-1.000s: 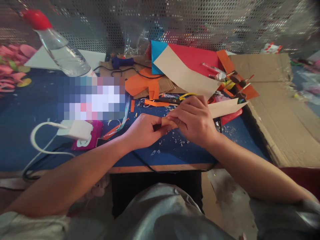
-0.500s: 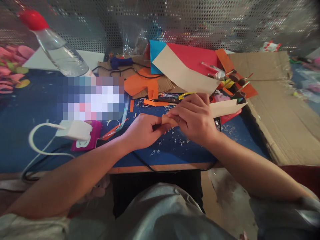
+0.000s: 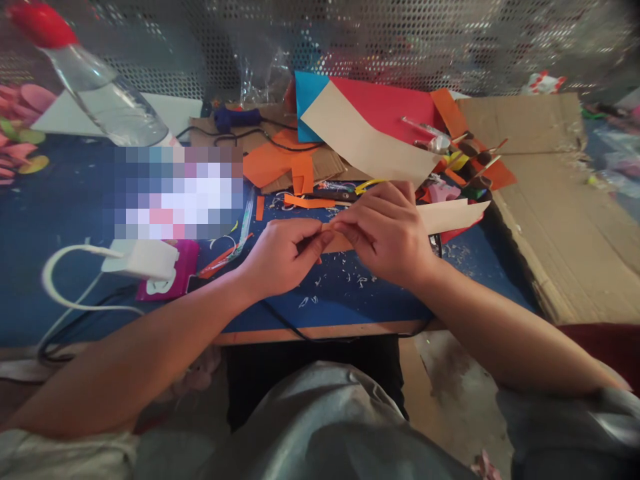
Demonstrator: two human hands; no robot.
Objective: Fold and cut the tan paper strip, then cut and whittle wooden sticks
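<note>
Both hands meet over the front middle of the blue table and pinch a small tan-orange piece of paper [image 3: 339,243]. My left hand [image 3: 281,257] grips its left end between thumb and forefinger. From the right, my right hand [image 3: 393,230] pinches the same piece near its upper edge, fingers bent over it and hiding part of it. A cream paper strip [image 3: 447,215] lies just beyond the right hand. Orange paper strips [image 3: 309,201] and white shavings [image 3: 360,281] are scattered around the hands.
A red-capped bottle [image 3: 117,107] leans at the left, behind a pixelated bright patch. A white charger [image 3: 143,259] sits in a magenta socket block [image 3: 187,263]. Blue-handled tool [image 3: 237,119], coloured paper sheets [image 3: 380,113] and orange paper [image 3: 275,163] lie at the back; cardboard [image 3: 565,220] covers the right.
My left fingers have shifted slightly left along the paper piece, showing more of it below the fingertips. My right hand keeps its pinch. The whole view has shifted a little.
</note>
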